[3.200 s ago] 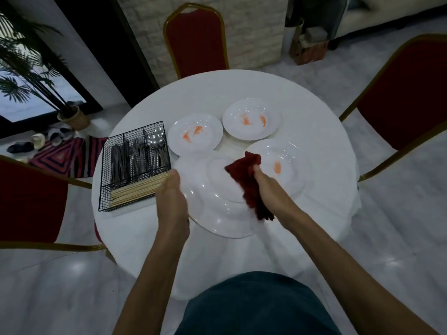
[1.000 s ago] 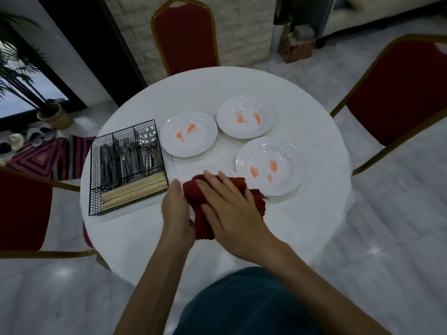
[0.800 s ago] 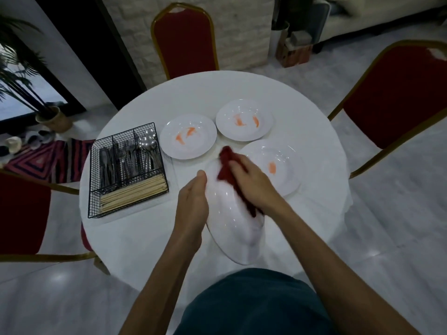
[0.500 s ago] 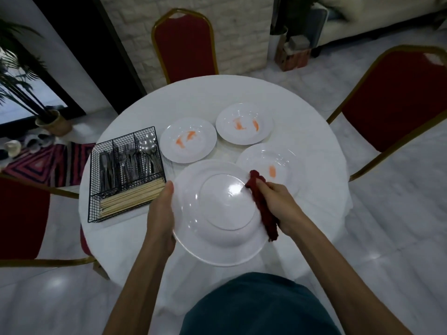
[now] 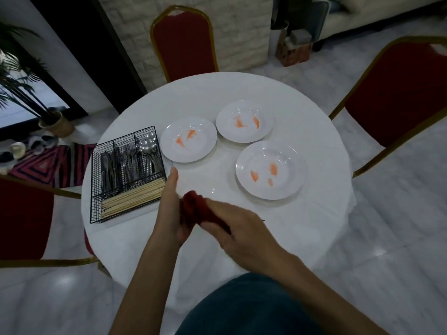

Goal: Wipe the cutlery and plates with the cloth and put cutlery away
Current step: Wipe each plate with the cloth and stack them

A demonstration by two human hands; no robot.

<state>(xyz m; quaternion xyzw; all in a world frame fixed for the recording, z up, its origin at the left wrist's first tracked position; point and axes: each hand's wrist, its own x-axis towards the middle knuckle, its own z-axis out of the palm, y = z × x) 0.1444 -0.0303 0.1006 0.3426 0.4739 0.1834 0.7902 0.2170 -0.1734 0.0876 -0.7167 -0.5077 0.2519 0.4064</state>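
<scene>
My left hand [image 5: 169, 204] grips the near-left edge of a white plate [image 5: 216, 191], which lies almost flat and is hard to tell from the white cloth under it. A dark red cloth [image 5: 197, 210] is pressed on the plate by my right hand [image 5: 244, 235]. Three more white plates with orange smears lie behind: a left plate [image 5: 202, 151], a far plate [image 5: 227, 130] and a right plate [image 5: 287, 187]. At the left stands a black wire basket [image 5: 94, 189] holding metal cutlery [image 5: 128, 163] and wooden chopsticks [image 5: 133, 197].
The round table [image 5: 302, 105] has a white cloth. Red chairs with gold frames stand at the far side [image 5: 183, 42], the right [image 5: 399, 93] and the left [image 5: 21, 218]. A potted plant [image 5: 55, 122] and a striped rug [image 5: 48, 163] are on the floor at left.
The plate was tilted up facing me with the cloth at its right rim. Now it lies nearly flat, and my right hand has slid the cloth left across it, next to my left hand.
</scene>
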